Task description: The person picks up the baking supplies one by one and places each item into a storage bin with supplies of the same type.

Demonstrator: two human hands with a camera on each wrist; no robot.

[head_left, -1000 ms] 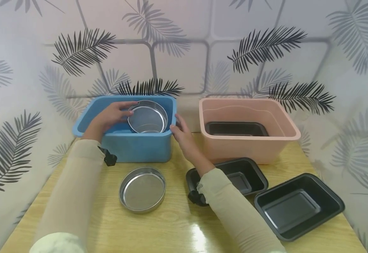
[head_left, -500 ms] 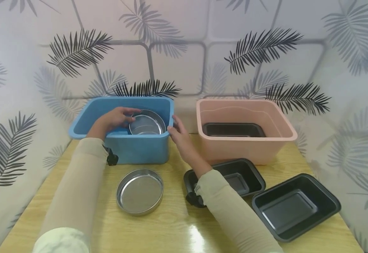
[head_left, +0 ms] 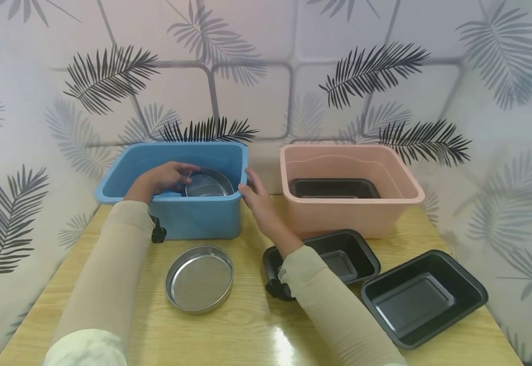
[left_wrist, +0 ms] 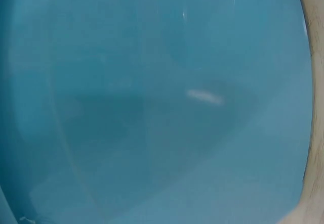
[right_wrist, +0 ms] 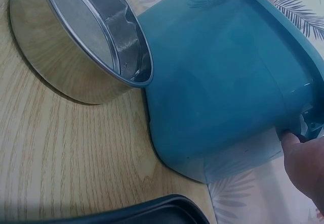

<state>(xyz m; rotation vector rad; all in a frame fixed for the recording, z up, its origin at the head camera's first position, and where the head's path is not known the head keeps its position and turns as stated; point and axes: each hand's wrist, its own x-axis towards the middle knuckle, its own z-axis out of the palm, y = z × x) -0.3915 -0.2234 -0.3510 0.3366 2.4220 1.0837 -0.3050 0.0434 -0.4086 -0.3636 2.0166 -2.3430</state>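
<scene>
Inside the blue plastic bin (head_left: 197, 218), a round metal cake pan (head_left: 208, 183) sits tilted toward me, its lower part hidden by the front wall. My left hand (head_left: 167, 177) reaches over that wall and pinches the pan's left edge between thumb and fingers. At the bin's right end, my right hand (head_left: 261, 203) grips the rim, as the right wrist view also shows with the thumb (right_wrist: 291, 140) against the wall. A second round cake pan (head_left: 199, 279) lies on the table in front of the bin. Only blue bin wall (left_wrist: 152, 133) fills most of the left wrist view.
A pink bin (head_left: 339, 218) stands to the right with a dark loaf pan (head_left: 334, 188) inside. Two more black loaf pans, a nearer one (head_left: 423, 300) and one partly under my right forearm (head_left: 339, 259), lie on the wooden table (head_left: 229, 340). A patterned wall backs the table.
My left hand has lowered the round cake pan deeper into the blue bin, so less of it shows above the front rim. My right hand keeps its hold on the bin.
</scene>
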